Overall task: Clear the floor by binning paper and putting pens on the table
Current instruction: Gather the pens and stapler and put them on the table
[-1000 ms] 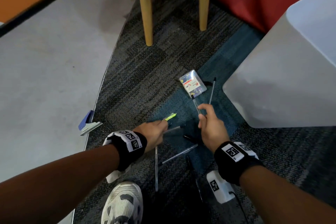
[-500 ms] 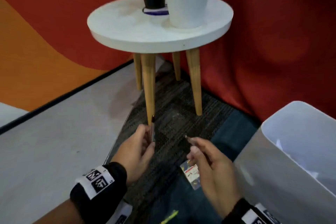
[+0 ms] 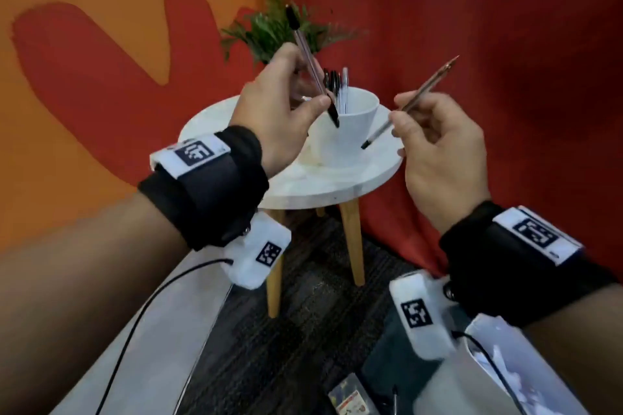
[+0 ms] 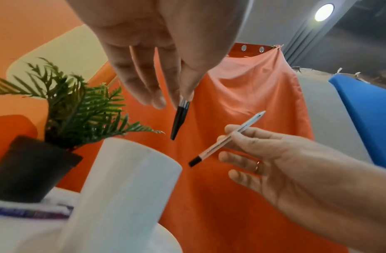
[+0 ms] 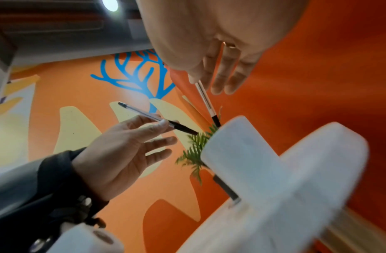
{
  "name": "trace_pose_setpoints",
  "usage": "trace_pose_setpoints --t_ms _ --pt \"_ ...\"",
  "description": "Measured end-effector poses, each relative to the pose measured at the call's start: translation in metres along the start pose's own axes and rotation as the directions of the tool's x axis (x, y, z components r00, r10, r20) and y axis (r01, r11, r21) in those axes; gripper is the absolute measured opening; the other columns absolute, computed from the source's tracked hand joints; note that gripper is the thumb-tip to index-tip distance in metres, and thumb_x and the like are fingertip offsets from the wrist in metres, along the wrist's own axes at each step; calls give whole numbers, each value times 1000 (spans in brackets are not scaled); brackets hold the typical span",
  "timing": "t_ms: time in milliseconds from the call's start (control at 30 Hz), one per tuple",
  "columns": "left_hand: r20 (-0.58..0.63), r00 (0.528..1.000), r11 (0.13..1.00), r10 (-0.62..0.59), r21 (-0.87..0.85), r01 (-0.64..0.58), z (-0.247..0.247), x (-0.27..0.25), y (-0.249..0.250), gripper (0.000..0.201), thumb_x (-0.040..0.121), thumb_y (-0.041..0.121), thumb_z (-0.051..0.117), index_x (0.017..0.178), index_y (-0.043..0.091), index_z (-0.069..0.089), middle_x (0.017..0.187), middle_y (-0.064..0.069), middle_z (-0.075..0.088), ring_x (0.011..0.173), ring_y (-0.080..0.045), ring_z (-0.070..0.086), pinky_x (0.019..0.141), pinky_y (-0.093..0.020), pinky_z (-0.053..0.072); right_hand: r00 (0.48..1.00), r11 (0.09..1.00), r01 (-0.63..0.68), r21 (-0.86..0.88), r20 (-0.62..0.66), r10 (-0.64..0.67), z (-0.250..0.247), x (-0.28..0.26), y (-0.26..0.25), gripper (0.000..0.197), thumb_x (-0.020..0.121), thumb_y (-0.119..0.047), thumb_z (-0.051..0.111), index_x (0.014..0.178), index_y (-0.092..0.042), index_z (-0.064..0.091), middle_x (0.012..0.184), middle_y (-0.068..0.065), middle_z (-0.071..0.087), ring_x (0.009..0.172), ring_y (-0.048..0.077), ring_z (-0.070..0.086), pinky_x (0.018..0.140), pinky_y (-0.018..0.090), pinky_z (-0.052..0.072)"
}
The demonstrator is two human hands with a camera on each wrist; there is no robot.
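Head view, hands: the left hand (image 3: 286,101) pinches a clear pen (image 3: 312,66) between thumb and fingers, black cap pointing down just above the white cup (image 3: 350,131). The right hand (image 3: 438,148) pinches a second pen (image 3: 409,103), tilted, black end towards the cup.
Head view, setting: the cup stands on the round white table (image 3: 330,185) and already holds several pens. A white bin (image 3: 505,377) with paper inside sits at lower right; one more pen (image 3: 394,397) lies on the carpet beside a small packet (image 3: 347,401).
Left wrist view: only the thumb and one fingertip (image 4: 183,95) hold the capped pen; the other fingers are straight.
Right wrist view: the right hand's pen (image 5: 206,101) points at the cup's rim (image 5: 235,123).
Risk: both grips look light, so either pen could slip and fall to the floor.
Risk: two pens arriving together could clash, strike the rim, or tip the cup.
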State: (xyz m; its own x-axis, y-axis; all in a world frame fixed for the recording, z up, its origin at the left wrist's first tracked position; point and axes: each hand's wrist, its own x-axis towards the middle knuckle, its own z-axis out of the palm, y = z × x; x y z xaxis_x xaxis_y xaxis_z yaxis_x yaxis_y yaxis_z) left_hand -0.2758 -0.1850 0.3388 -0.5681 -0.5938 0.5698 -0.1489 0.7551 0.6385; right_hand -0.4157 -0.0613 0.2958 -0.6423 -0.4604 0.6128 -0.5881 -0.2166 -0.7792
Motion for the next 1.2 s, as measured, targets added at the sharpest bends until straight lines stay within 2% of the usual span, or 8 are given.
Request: trace_pose_setpoints --t_ms 100,333,467,600,700,767,1033,1200 --pt "-22 1000 999 11 42 -10 -4 43 1 20 89 23 63 103 22 49 93 5 69 88 -13 66 82 -40 55 998 999 50 -7 -39 -51 5 39 -13 16 91 -15 61 95 -31 62 89 -9 69 84 8 66 82 39 56" --pt "39 991 967 -127 226 115 12 79 -33 22 88 26 63 103 27 48 97 5 70 88 -21 66 84 -38 54 997 985 64 -157 61 -55 26 66 -17 16 92 -13 61 98 -26 65 89 -11 69 87 3 64 81 18 52" --pt "113 969 937 -219 301 176 24 79 -49 17 90 29 60 97 29 45 88 9 65 86 -25 63 79 -39 53 993 948 38 -317 122 1 31 71 -9 14 92 -18 60 101 -29 62 87 -13 66 85 6 63 82 30 53" --pt "133 950 918 -281 326 226 31 80 -52 19 89 35 60 103 34 46 79 12 64 92 -28 60 88 -44 49 974 853 28 -520 204 92 35 77 1 18 92 -24 57 108 -30 57 90 -10 68 92 20 63 83 42 52" --pt "139 939 916 -316 302 264 34 82 -51 39 86 35 62 123 31 47 90 6 70 96 -29 61 90 -43 49 965 785 -4 -619 203 165 36 81 3 18 93 -26 57 111 -29 56 90 -8 69 95 26 62 86 44 49" --pt "140 936 920 -323 276 277 35 83 -52 45 85 34 63 126 30 46 97 0 70 95 -30 63 89 -43 50 961 762 -34 -646 187 202 36 86 2 19 93 -27 57 112 -28 57 91 -7 70 98 28 61 90 44 47" --pt "169 923 925 -347 225 307 38 83 -54 29 83 35 63 108 36 49 92 0 69 84 -33 65 82 -43 55 946 716 -58 -695 192 263 42 102 1 29 92 -32 63 121 -26 64 96 -2 73 105 25 61 100 45 42" --pt "162 930 921 -331 272 280 41 77 -55 14 89 31 53 102 35 52 95 0 68 89 -33 63 85 -43 50 916 694 -84 -715 219 336 52 111 4 43 85 -38 71 124 -22 64 113 6 70 109 29 61 96 42 48"
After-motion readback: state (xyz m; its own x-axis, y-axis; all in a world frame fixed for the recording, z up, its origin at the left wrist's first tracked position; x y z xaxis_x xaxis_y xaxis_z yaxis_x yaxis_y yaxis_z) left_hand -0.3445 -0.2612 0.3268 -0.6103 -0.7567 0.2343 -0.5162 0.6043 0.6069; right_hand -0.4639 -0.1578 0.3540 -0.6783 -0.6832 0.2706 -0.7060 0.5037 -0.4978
